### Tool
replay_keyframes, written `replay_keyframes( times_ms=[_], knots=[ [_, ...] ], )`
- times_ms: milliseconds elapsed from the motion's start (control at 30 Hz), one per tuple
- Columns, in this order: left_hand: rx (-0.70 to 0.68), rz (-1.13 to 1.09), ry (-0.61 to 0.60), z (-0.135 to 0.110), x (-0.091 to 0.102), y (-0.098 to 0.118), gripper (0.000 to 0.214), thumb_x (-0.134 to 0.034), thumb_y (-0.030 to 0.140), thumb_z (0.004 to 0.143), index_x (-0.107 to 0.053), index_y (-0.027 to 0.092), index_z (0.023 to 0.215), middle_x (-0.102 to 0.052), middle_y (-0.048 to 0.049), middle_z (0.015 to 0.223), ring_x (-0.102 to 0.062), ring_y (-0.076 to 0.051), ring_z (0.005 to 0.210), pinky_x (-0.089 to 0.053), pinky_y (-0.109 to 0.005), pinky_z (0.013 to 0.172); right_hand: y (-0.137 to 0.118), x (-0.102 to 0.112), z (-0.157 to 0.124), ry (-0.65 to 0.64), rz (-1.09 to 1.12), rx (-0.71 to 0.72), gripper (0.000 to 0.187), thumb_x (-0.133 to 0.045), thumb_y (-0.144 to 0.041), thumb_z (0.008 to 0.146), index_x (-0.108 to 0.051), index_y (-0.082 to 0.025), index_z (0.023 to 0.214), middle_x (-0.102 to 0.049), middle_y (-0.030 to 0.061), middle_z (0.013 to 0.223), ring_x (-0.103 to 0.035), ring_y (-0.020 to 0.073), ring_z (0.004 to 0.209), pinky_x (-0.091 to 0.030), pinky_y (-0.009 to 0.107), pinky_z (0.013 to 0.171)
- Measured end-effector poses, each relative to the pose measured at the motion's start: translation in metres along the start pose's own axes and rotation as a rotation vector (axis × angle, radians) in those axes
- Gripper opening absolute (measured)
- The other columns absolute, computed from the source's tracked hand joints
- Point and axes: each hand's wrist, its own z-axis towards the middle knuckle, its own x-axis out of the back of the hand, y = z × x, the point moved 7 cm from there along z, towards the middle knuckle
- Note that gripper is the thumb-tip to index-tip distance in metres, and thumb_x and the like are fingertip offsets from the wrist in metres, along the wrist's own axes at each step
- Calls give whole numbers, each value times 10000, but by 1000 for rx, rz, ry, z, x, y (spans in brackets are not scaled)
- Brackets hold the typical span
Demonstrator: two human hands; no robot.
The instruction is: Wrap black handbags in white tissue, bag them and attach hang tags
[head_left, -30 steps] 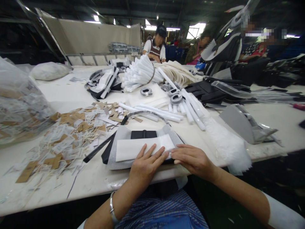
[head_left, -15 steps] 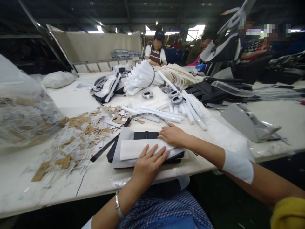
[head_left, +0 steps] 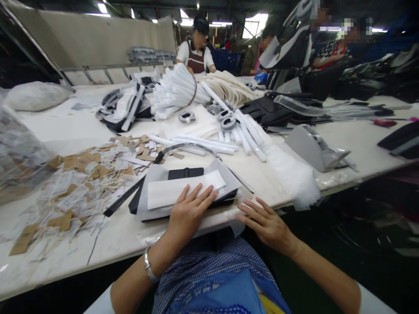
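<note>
My left hand (head_left: 188,211) lies flat, fingers spread, on a white paper sheet (head_left: 170,192) that covers a black wallet-like item (head_left: 181,173) resting on grey wrapping paper (head_left: 153,174). My right hand (head_left: 265,220) hovers open at the table's front edge, just right of the stack, holding nothing. A black strap (head_left: 122,198) runs out from under the stack to the left.
A heap of brown and white hang tags (head_left: 75,183) with strings lies at left beside a clear bag (head_left: 16,152). White paper rolls (head_left: 242,135), tape rings (head_left: 228,123), a grey tape dispenser (head_left: 310,148) and black goods (head_left: 275,111) lie behind. Other people sit at the far side.
My right hand has drawn back from the far edge of the stack to the table's front edge. The left hand stays pressed on the paper. The camera has tilted down slightly.
</note>
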Motion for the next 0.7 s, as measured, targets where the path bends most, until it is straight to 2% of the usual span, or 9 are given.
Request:
replay_keyframes(
  times_ms=[67, 133, 233, 333, 533, 700],
  knots=[
    [-4, 11, 2, 0, 1, 0, 474, -491, 150, 970, -487, 299, 1420, -559, 11, 1422, -524, -258, 1318, -391, -513, 1124, -4, -16, -7, -27, -40, 9, 574, -405, 32, 898, -531, -215, 1401, -530, 93, 1451, -383, 258, 1419, -300, 549, 1183],
    [-7, 27, 2, 1, 1, 1, 470, -504, 157, 967, -493, 297, 1415, -563, 12, 1418, -528, -254, 1314, -390, -506, 1125, -5, -22, -2, 51, -1, 22, 508, -421, 4, 922, -555, -194, 1370, -563, 106, 1417, -392, 243, 1412, -315, 531, 1178],
    [-9, 54, 16, 1, 2, 3, 452, -525, 173, 965, -512, 299, 1399, -577, 12, 1403, -546, -249, 1297, -392, -497, 1124, -10, -20, 12, 173, 145, 82, 387, -482, -62, 953, -591, -162, 1311, -677, 109, 1266, -502, 216, 1335, -408, 489, 1131],
    [-6, 75, 31, 1, 3, 4, 438, -526, 176, 967, -523, 301, 1387, -577, 18, 1401, -547, -247, 1296, -388, -493, 1126, -19, -13, 23, 239, 271, 96, 324, -478, -92, 973, -624, -152, 1256, -730, 109, 1153, -627, 193, 1196, -487, 457, 1067],
    [11, 70, 30, -1, 2, 5, 449, -529, 180, 964, -515, 304, 1395, -582, 8, 1397, -535, -237, 1309, -371, -488, 1141, -43, -9, 18, 212, 381, 9, 333, -408, -138, 994, -652, -144, 1221, -732, 133, 1134, -654, 214, 1153, -547, 443, 995],
    [17, 59, 43, -1, 1, 6, 463, -520, 162, 963, -507, 318, 1399, -592, 9, 1387, -531, -226, 1313, -368, -489, 1143, -52, -5, 12, 197, 384, 13, 319, -427, -125, 990, -654, -125, 1214, -729, 135, 1140, -659, 220, 1145, -550, 441, 993]
  ],
)
